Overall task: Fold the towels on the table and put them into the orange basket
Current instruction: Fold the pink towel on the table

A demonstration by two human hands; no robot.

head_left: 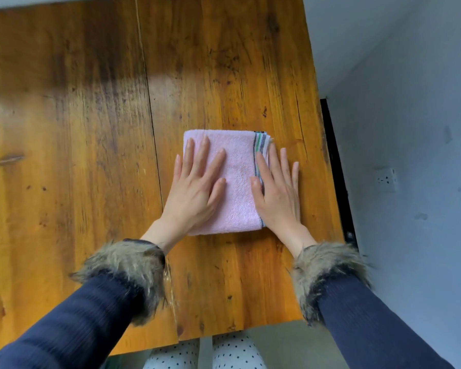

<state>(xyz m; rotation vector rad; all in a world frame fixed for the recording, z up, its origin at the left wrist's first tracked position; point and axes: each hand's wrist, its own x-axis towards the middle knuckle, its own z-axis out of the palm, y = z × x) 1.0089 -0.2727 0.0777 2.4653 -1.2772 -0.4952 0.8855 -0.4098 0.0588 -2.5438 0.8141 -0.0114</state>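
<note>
The orange basket named in the task does not appear in the head view, and no other towel is visible. The lower left corner of the pink towel (236, 187) is covered by the left hand (194, 187), and part of its right edge by the right hand (277, 194); how many layers the fold holds cannot be counted, though several edges show stacked at the upper right corner. The towel lies flat on the wooden table (91, 129), on the right-hand board, near the table's right edge and well in from its near edge. The left hand rests palm down on the towel's left half, fingers straight and spread, gripping nothing. The right hand lies flat with thumb and index finger on the towel's striped right border and the remaining fingers on bare wood just beside it, fingers likewise extended and holding nothing. The towel is folded into a neat rectangle, pale pink terry, with a narrow band of dark, green and white stripes along the right side. Both wrists show fur-trimmed cuffs (133, 272) on dark blue sleeves. A wall socket (387, 178) is visible on the grey wall to the right.
</note>
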